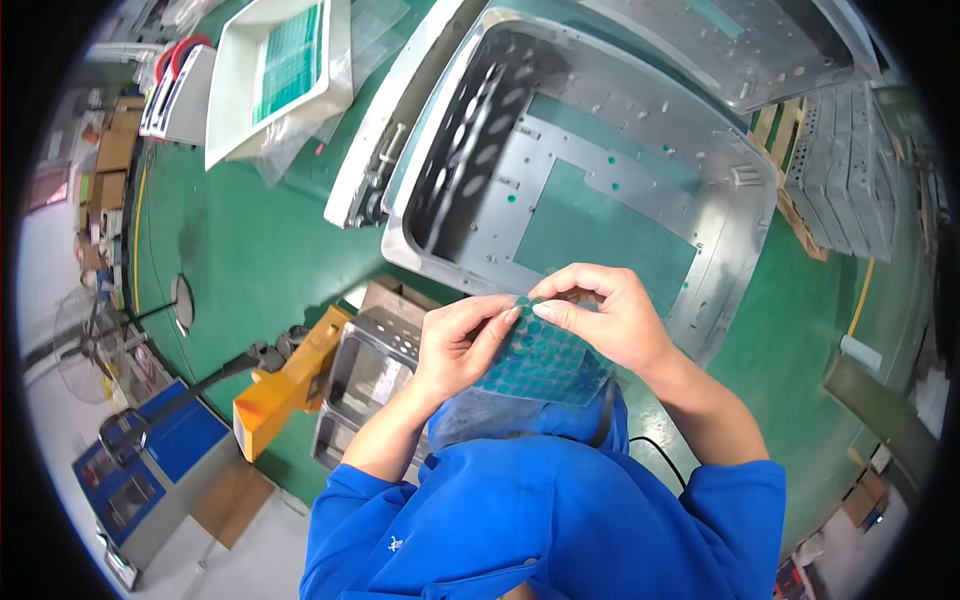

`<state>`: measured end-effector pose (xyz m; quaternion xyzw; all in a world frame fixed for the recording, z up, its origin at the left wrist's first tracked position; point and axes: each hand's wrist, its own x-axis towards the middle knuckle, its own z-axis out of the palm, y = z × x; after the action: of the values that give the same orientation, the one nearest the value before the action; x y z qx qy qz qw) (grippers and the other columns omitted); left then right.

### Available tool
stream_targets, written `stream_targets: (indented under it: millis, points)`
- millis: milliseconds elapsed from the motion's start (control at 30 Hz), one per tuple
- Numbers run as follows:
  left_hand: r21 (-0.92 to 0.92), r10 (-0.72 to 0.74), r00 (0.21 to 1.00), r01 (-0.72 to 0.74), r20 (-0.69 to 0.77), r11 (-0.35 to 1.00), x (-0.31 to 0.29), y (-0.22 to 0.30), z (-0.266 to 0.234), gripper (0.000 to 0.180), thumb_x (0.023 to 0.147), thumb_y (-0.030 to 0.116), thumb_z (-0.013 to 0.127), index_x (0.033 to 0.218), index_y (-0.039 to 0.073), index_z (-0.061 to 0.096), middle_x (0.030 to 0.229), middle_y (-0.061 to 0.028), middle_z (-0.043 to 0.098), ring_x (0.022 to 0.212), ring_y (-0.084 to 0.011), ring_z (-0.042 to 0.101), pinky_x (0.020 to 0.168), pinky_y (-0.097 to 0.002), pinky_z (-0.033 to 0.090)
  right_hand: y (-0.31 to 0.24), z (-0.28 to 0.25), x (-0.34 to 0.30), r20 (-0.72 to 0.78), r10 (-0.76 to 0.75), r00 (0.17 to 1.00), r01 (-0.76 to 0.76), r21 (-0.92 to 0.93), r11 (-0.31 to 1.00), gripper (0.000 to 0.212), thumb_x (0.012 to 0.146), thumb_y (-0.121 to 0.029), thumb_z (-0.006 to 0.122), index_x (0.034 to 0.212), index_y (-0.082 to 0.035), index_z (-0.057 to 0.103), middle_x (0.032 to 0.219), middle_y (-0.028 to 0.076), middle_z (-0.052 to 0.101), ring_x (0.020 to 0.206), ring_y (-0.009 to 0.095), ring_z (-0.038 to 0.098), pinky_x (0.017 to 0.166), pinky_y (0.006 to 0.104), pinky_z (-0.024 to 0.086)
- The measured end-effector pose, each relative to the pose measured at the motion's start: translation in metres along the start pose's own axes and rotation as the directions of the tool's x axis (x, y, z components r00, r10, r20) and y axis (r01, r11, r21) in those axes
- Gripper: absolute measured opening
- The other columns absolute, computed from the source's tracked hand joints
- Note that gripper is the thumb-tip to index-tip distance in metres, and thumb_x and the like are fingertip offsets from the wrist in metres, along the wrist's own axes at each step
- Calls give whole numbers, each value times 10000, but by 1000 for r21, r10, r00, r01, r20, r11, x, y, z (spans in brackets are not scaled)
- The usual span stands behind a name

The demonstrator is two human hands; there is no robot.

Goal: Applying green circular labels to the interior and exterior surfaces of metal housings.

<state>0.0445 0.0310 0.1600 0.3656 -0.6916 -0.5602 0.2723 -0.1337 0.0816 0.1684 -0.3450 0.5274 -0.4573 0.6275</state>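
Note:
A sheet of green round stickers (550,362) hangs from my two hands in front of my body. My left hand (462,342) pinches its upper edge between thumb and forefinger. Right beside it, my right hand (608,312) is closed in a pinch at the same edge, its fingertips almost touching the left ones. Whether a single sticker is lifted between the right fingertips is too small to tell. Just beyond my hands stands a large metal housing (420,262) with rounded corners, a perforated side wall and a rectangular opening in its bottom.
A white bin (222,120) with green strips stands at the far left. Left of me are an orange post (262,410) and metal trays (365,375). Stacked grey panels (845,170) lie on a pallet at right. A black cable (660,450) runs beside my right arm.

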Motion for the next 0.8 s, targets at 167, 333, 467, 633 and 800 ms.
stream_targets:
  millis: [167,333,467,633,800]
  points:
    - [52,-13,1000,14,-18,999,-23,-2,8,91,762,18,590,840,-23,613,698,-95,619,587,-127,581,526,-219,441,11,6,-14,-27,14,1000,-16,-70,997,87,739,-21,623,821,3,613,796,36,621,738,85,562,670,224,450]
    - [53,-64,997,66,-32,996,-31,-9,15,78,751,29,600,819,-8,609,720,-110,621,591,-159,595,526,-236,453,26,14,-23,-124,-151,981,118,-238,964,85,723,-9,625,807,-15,613,791,60,623,721,126,589,656,244,458]
    - [7,-146,988,147,-56,989,-33,-13,19,67,752,34,605,804,-7,612,680,-96,611,566,-126,573,514,-224,440,31,18,-24,4,-432,902,349,-595,724,60,729,8,604,780,-13,579,810,78,625,732,144,589,677,276,462]
    - [-37,-229,968,226,-104,973,-40,-28,16,66,762,38,606,793,-19,612,631,-64,592,541,-78,530,495,-207,416,35,-4,-8,-69,-258,964,208,-412,887,20,766,-15,554,780,-7,542,871,81,614,808,138,564,729,277,443]
    - [-20,-311,888,324,-340,946,-69,-52,-21,39,759,8,611,776,-26,607,660,1,568,575,-32,475,512,-161,371,87,-63,32,-39,77,996,-86,-552,829,36,736,-39,575,758,-21,553,786,80,554,720,176,540,670,285,438]
